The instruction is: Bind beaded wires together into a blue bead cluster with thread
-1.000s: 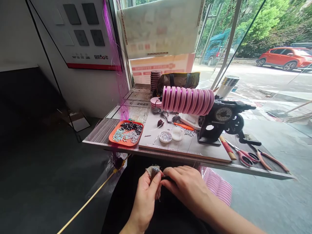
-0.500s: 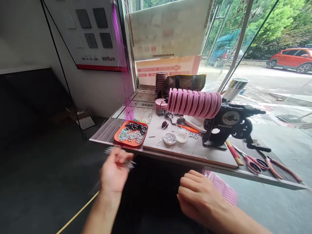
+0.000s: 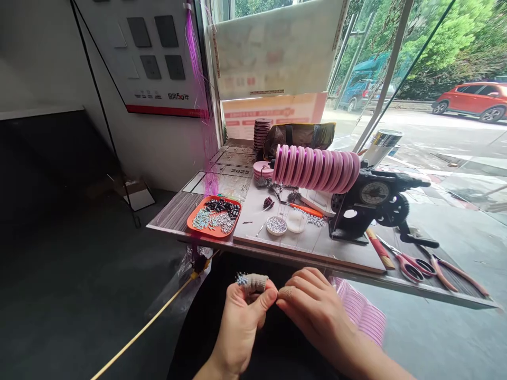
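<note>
The bare left hand (image 3: 242, 324), thumb side up, bends its fingers beneath an outstretched thumb (image 3: 263, 302). The bare right hand (image 3: 319, 306), knuckles raised, curls with fingertips just beside that thumb's tip.

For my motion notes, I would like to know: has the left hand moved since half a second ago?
Yes. Judged against the orange tray, the left hand has moved rightward and lower in the view, now close to the right hand.
</note>
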`<state>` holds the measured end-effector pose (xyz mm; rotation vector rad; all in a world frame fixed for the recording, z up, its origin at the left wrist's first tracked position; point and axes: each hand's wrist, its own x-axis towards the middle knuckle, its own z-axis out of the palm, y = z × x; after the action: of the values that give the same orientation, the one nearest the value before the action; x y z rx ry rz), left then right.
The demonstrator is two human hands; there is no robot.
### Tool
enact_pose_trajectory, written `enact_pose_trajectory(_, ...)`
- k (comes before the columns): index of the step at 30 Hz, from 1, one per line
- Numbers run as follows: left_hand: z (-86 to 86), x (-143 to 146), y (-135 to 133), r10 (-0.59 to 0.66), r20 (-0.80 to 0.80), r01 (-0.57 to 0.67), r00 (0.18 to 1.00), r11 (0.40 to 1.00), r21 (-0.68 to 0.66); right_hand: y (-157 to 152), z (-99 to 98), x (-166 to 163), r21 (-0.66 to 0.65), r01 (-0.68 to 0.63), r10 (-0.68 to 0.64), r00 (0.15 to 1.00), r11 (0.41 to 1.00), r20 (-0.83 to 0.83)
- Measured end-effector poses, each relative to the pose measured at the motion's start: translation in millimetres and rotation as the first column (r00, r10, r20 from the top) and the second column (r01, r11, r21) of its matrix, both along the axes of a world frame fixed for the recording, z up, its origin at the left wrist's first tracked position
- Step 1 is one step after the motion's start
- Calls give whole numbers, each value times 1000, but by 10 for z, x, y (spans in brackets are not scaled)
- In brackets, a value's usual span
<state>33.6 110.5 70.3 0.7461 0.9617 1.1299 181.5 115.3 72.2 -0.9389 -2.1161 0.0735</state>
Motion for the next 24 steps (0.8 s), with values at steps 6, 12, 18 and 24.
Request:
enact_pose_trajectory(6, 8, -21, -2, -117, 182, 143, 976, 980, -140, -62, 28, -4, 88, -155, 144, 982, 984, 121)
enact_pose_trajectory(12, -15, -452, 96, -175, -96, 167, 980, 982, -89, 210, 204, 534, 301, -77, -4, 965, 951, 260)
enact_pose_trajectory(18, -39, -386, 184, -44, -131, 42, 990, 999, -21, 367, 399, 523, 286, 3, -35, 994, 958, 107)
enact_pose_trajectory(24, 95, 83, 181, 85, 96, -88, 992, 996, 27, 213, 248, 121, 154, -2, 10, 999, 988, -52)
